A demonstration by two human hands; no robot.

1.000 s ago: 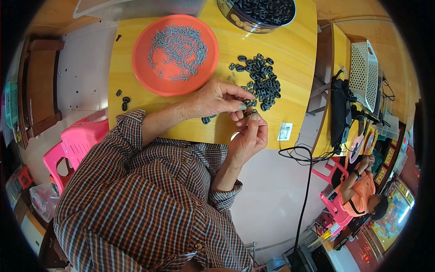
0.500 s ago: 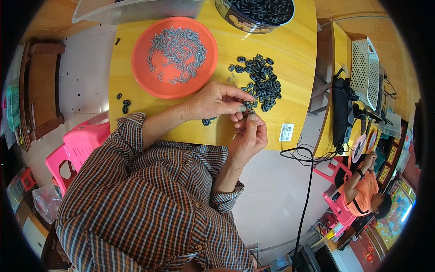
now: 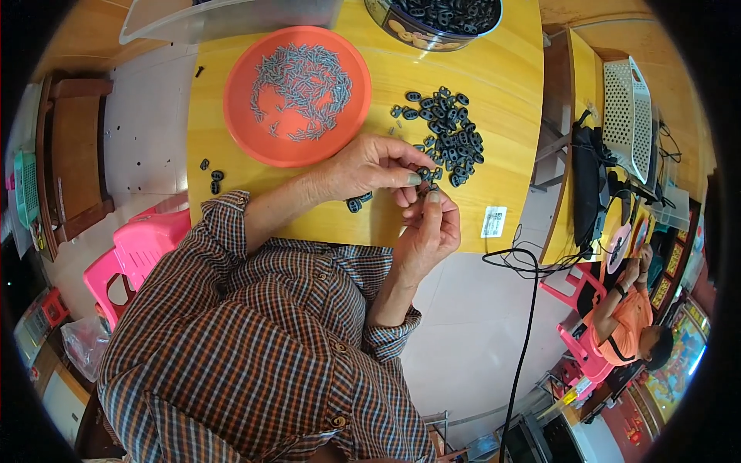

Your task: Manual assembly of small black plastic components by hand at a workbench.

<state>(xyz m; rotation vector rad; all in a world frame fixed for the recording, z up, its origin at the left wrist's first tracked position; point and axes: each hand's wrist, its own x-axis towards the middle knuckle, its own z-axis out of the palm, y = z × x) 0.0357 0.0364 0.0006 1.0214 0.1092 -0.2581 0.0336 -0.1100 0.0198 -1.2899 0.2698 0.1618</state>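
In front of me, above the near edge of the yellow table, both hands meet fingertip to fingertip. My left hand [image 3: 378, 168] pinches a small black plastic piece [image 3: 424, 175] between thumb and fingers. Just below it, my right hand [image 3: 429, 227] is closed, thumb against fingers, with its tips touching the same spot; what it grips is too small to make out. Beyond the hands lies a loose pile of black oval pieces with holes [image 3: 457, 143]. To the left, an orange-red round tray [image 3: 241, 116] holds many small grey screws [image 3: 309, 85].
A round tin [image 3: 432, 37] full of black pieces stands at the table's far side, beside a clear plastic bin [image 3: 231, 27]. Several black pieces [image 3: 216, 181] lie at the left edge. A black cable [image 3: 529, 309] hangs at right. Another person [image 3: 621, 324] sits far right.
My hands stay together in nearly the same place; the right fingertips have shifted slightly against the held piece. The whole view has moved a little.
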